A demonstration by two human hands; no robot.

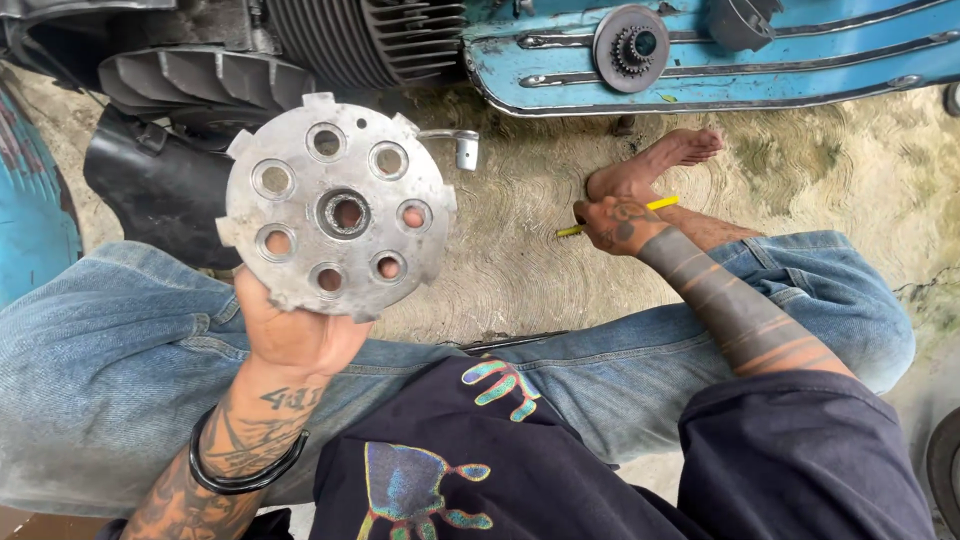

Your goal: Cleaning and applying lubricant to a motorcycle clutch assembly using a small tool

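My left hand [295, 330] holds up a round grey metal plate [335, 205] with several holes around a centre hole; fingertips show through the holes from behind. My right hand [615, 222] reaches down to the concrete floor beyond my right knee and is closed on a thin yellow tool [660, 204], beside my bare foot [660, 160]. I sit on the ground in blue jeans and a dark shirt.
A blue scooter body panel [720, 60] lies across the top with a small sprocket disc [630, 45] on it. A finned engine and fan [200, 85] sit at top left, with a black cover [160, 190] below and a small metal lever [455, 145] nearby.
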